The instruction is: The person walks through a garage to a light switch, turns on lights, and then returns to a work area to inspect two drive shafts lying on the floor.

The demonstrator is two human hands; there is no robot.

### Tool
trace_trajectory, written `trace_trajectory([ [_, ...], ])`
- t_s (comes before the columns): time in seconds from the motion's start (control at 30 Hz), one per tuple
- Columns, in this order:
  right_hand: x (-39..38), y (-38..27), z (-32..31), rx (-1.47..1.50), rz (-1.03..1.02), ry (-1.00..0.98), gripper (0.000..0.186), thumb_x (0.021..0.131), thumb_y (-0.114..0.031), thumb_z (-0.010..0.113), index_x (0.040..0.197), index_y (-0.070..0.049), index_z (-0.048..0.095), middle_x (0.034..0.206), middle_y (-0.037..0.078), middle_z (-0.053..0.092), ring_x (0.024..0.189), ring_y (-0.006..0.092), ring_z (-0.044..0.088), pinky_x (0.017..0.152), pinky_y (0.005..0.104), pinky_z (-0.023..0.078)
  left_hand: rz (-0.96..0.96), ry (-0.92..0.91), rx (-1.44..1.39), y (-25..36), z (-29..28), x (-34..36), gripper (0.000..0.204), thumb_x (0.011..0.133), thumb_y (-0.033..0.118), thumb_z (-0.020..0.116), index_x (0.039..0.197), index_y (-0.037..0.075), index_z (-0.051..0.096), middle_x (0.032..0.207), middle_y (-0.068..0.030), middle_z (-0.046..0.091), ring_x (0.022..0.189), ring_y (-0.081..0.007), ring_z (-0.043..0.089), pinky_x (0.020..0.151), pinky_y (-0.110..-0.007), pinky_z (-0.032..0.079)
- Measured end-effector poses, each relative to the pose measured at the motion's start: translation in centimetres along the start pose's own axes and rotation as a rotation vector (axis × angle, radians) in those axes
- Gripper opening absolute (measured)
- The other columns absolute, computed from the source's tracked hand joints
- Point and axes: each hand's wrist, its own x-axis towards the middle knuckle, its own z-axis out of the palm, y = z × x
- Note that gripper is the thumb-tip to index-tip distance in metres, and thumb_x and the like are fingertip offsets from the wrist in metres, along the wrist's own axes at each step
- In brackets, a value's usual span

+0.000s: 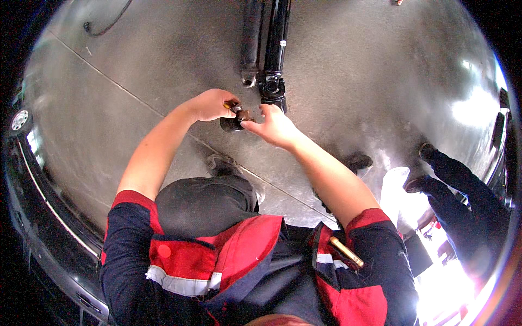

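In front of me, low over the concrete floor, is a dark, partly rusty universal joint (243, 116) with a round black base. My left hand (213, 105) is closed on its left side, and a small yellow patch shows by those fingers. My right hand (276, 128) curves around the joint from the right, thumb tip against it and index finger raised. The undersides of both hands' grips are hidden. Just beyond lies a glossy black drive shaft (278, 43) with a joint at its near end. Alongside it on the left rests a duller dark shaft (251, 41).
A dark car (54, 233) stands along the left. At the right another person's legs (462, 201) in dark trousers are close by. A black hose (106, 28) curls on the floor at far left. Bright glare covers the lower right.
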Motion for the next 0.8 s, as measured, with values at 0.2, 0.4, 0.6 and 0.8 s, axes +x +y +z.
trace_trajectory([
  [0.2, 1.3, -0.7, 2.2, 0.024, 0.255, -0.228, 0.066, 0.073, -0.049, 0.072, 0.104, 0.007, 0.060, 0.101, 0.025, 0.064, 0.097, 0.0345, 0.063, 0.084, 0.0398, 0.049, -0.071, -0.031, -0.076, 0.1, 0.1, -0.6, 0.038, 0.076, 0.017, 0.071, 0.110, 0.003, 0.063, 0.095, -0.0136, 0.068, 0.088, -0.0259, 0.064, 0.081, -0.035, 0.047],
  [0.4, 2.2, 0.4, 3.9, 0.232, 0.195, -0.279, 0.057, 0.073, -0.047, 0.072, 0.096, 0.005, 0.062, 0.088, 0.021, 0.067, 0.086, 0.0327, 0.066, 0.079, 0.0395, 0.051, -0.043, -0.051, -0.128, -0.9, 0.3, -0.7, 0.043, 0.074, 0.018, 0.073, 0.112, 0.005, 0.063, 0.096, -0.0108, 0.069, 0.088, -0.0205, 0.064, 0.081, -0.033, 0.047],
  [0.6, 2.4, 1.3, 6.3, 0.701, 0.366, 0.085, 0.059, 0.089, -0.035, 0.061, 0.125, 0.009, 0.049, 0.115, 0.021, 0.061, 0.105, 0.0251, 0.059, 0.090, 0.0324, 0.046, -0.037, 0.030, -0.132, -1.6, 0.1, -1.4, 0.040, 0.076, 0.016, 0.072, 0.113, 0.005, 0.062, 0.097, -0.0091, 0.068, 0.086, -0.0171, 0.062, 0.081, -0.031, 0.047],
  [0.8, 3.3, 2.0, 7.1, 0.458, 0.433, 0.104, 0.045, 0.087, -0.031, 0.060, 0.115, 0.004, 0.057, 0.102, 0.022, 0.065, 0.098, 0.0343, 0.063, 0.086, 0.0372, 0.048, -0.109, -0.005, -0.178, -1.8, 0.0, -1.6, 0.040, 0.076, 0.016, 0.071, 0.113, 0.005, 0.062, 0.097, -0.0078, 0.069, 0.088, -0.0161, 0.062, 0.081, -0.030, 0.047],
])
